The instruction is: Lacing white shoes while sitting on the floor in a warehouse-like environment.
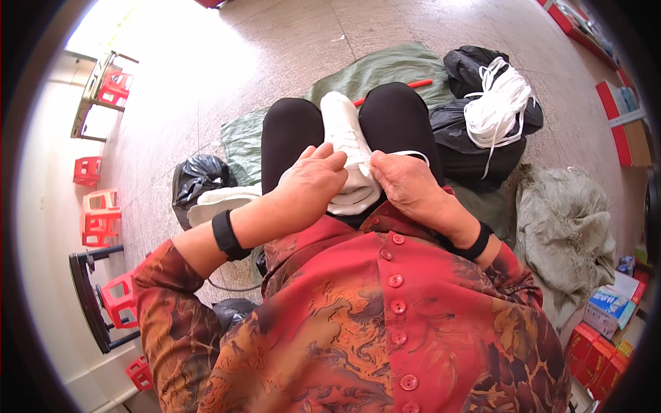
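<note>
Right hand (406, 177): I pinch the white shoelace (412, 152) | left hand (313, 180): curled, hold I can't tell | white lace-up shoe (341, 127): between my hands, toe beyond | risk: uneven pull could twist it.

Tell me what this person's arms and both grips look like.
The left grip and right grip are ungloved hands. Above them sit a left wristband and right wristband, both black. The left sleeve and right sleeve show marbled red, orange and dark patterning.
</note>
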The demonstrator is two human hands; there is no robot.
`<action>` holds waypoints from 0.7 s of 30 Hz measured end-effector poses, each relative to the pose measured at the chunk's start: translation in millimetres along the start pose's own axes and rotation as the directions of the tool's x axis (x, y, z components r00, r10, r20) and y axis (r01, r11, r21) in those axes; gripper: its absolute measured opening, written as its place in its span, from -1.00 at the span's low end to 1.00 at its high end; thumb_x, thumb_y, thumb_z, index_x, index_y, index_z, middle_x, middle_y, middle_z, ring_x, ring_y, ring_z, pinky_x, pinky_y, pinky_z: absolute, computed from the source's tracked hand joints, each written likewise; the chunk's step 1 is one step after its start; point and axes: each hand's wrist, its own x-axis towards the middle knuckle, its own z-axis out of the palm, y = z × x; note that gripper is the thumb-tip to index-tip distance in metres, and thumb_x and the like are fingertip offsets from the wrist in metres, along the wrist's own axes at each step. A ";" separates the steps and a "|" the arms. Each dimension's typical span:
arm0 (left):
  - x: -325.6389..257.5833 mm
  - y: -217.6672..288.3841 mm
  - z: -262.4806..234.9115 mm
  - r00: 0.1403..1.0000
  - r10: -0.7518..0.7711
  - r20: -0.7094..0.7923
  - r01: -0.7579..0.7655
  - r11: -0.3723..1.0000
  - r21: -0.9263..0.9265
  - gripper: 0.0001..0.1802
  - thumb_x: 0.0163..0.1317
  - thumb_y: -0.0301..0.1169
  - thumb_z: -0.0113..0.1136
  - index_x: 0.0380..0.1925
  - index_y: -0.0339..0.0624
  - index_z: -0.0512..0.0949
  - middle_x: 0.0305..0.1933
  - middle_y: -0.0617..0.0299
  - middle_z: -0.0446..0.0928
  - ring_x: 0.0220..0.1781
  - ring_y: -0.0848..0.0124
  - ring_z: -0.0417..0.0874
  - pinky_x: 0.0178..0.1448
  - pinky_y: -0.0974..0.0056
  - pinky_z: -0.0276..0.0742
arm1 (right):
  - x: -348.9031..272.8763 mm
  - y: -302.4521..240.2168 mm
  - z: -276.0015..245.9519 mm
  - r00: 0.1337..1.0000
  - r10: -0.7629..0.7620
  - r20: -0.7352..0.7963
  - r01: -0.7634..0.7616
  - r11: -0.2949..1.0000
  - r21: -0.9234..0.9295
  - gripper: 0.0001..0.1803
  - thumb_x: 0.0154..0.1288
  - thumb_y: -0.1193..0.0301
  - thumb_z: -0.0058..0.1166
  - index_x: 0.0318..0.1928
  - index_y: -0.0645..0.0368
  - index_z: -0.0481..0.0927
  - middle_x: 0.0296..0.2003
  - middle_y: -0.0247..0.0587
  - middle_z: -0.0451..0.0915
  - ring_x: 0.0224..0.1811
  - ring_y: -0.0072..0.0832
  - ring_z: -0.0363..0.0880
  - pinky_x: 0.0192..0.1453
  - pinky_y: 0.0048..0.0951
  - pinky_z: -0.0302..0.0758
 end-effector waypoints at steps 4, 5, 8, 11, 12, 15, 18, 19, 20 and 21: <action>23.0 45.5 -8.7 0.969 -0.030 -0.246 -0.177 0.609 -0.773 -0.98 0.28 -0.54 0.17 -0.31 -0.24 0.53 -0.29 0.15 0.50 -0.20 0.22 0.59 -0.09 0.22 0.51 | -9.1 2.9 -1.9 0.996 -0.054 -0.076 0.056 0.998 0.021 -0.90 0.34 0.49 0.02 -0.17 0.22 0.44 -0.44 0.08 0.55 -0.34 0.05 0.58 -0.31 -0.07 0.46; 22.9 49.8 -6.9 0.985 -0.157 -0.077 -0.009 0.398 -0.918 -0.97 0.32 -0.51 0.15 -0.29 -0.23 0.53 -0.35 0.23 0.52 -0.32 0.36 0.55 -0.19 0.31 0.49 | -11.1 0.0 -6.0 0.996 -0.047 -0.080 0.050 0.998 0.039 -0.87 0.33 0.50 0.02 -0.14 0.23 0.45 -0.41 0.08 0.56 -0.32 0.06 0.59 -0.28 -0.08 0.48; 14.3 29.3 13.7 0.769 -0.411 0.490 0.498 -0.097 -0.862 -0.90 0.43 -0.40 0.11 -0.23 -0.19 0.53 -0.48 0.40 0.53 -0.56 0.69 0.39 -0.46 0.51 0.34 | -17.3 -1.6 -6.1 0.995 0.000 -0.096 0.003 0.999 0.034 -0.75 0.27 0.56 0.06 -0.03 0.27 0.47 -0.31 0.09 0.60 -0.24 0.07 0.61 -0.18 -0.10 0.52; 4.4 22.2 24.6 0.717 -0.479 0.507 0.496 -0.161 -0.853 -0.89 0.40 -0.45 0.08 -0.18 -0.23 0.52 -0.47 0.38 0.55 -0.56 0.70 0.39 -0.49 0.53 0.26 | -25.5 3.7 0.8 0.972 -0.155 -0.176 0.156 0.988 -0.008 -0.61 0.22 0.60 0.08 0.10 0.31 0.48 -0.20 0.09 0.59 -0.15 0.04 0.59 -0.07 -0.11 0.54; 4.9 25.2 25.1 0.719 -0.520 0.461 0.499 -0.074 -0.863 -0.89 0.38 -0.48 0.06 -0.17 -0.25 0.51 -0.47 0.38 0.55 -0.55 0.69 0.42 -0.49 0.52 0.27 | -27.8 3.6 1.0 0.973 -0.156 -0.172 0.156 0.988 -0.012 -0.61 0.22 0.60 0.08 0.10 0.31 0.48 -0.20 0.09 0.59 -0.15 0.04 0.59 -0.07 -0.11 0.54; 11.3 33.6 52.8 0.713 -0.642 0.282 0.356 -0.015 -0.934 -0.87 0.33 -0.55 0.06 -0.15 -0.32 0.50 -0.50 0.32 0.57 -0.53 0.64 0.48 -0.46 0.46 0.36 | -32.5 -5.1 1.0 0.998 -0.040 -0.050 0.038 0.999 -0.036 -0.49 0.19 0.62 0.14 0.19 0.26 0.45 -0.14 0.05 0.59 -0.09 0.01 0.59 0.00 -0.16 0.55; 14.6 39.0 68.8 0.714 -0.699 0.026 0.427 0.406 -0.808 -0.86 0.31 -0.58 0.06 -0.16 -0.39 0.49 -0.54 0.24 0.57 -0.51 0.58 0.53 -0.42 0.39 0.44 | -32.7 -9.7 0.6 0.998 -0.042 -0.039 0.038 0.995 -0.091 -0.44 0.17 0.60 0.15 0.23 0.29 0.42 -0.13 0.09 0.57 -0.07 0.03 0.57 0.02 -0.14 0.53; 17.8 43.0 56.7 0.698 -0.715 0.038 0.429 0.375 -0.822 -0.87 0.31 -0.58 0.07 -0.18 -0.40 0.49 -0.56 0.18 0.57 -0.51 0.58 0.54 -0.39 0.36 0.47 | -34.7 -9.8 0.1 0.999 -0.039 -0.022 0.036 0.991 -0.125 -0.40 0.15 0.57 0.18 0.25 0.30 0.41 -0.12 0.10 0.55 -0.04 0.03 0.56 0.04 -0.14 0.52; 18.5 43.6 55.7 0.696 -0.717 0.037 0.425 0.371 -0.825 -0.87 0.31 -0.58 0.07 -0.18 -0.40 0.49 -0.56 0.18 0.57 -0.51 0.58 0.54 -0.39 0.36 0.47 | -34.7 -10.0 -1.6 0.999 -0.040 -0.017 0.038 0.991 -0.130 -0.40 0.15 0.57 0.18 0.25 0.30 0.41 -0.12 0.10 0.55 -0.04 0.03 0.56 0.04 -0.14 0.52; 18.5 43.6 55.6 0.687 -0.724 0.058 0.417 0.328 -0.848 -0.88 0.32 -0.58 0.06 -0.19 -0.40 0.50 -0.56 0.21 0.57 -0.51 0.58 0.54 -0.39 0.37 0.46 | -34.0 -10.9 -3.8 0.998 -0.067 0.000 0.066 0.986 -0.151 -0.45 0.19 0.56 0.10 0.23 0.33 0.41 -0.15 0.06 0.54 -0.10 -0.01 0.56 0.00 -0.15 0.52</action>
